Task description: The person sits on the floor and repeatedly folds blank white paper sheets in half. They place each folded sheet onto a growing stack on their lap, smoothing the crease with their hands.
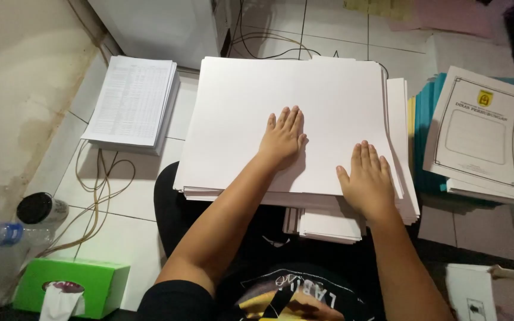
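A thick stack of large white blank sheets (239, 107) lies on my lap and the tiled floor in front of me. My left hand (282, 137) rests flat on the top sheet near its middle, fingers together and pointing away. My right hand (367, 181) lies flat on the stack's near right corner, fingers spread slightly. Neither hand grips anything. Smaller white sheets (328, 224) stick out beneath the stack's near edge.
A pile of printed table sheets (132, 101) lies at left. Bordered printed covers (483, 134) over teal folders (426, 113) lie at right. A green tissue box (72, 288), a plastic bottle (7, 233), loose cables (99, 184) and a white cabinet (162, 24) surround me.
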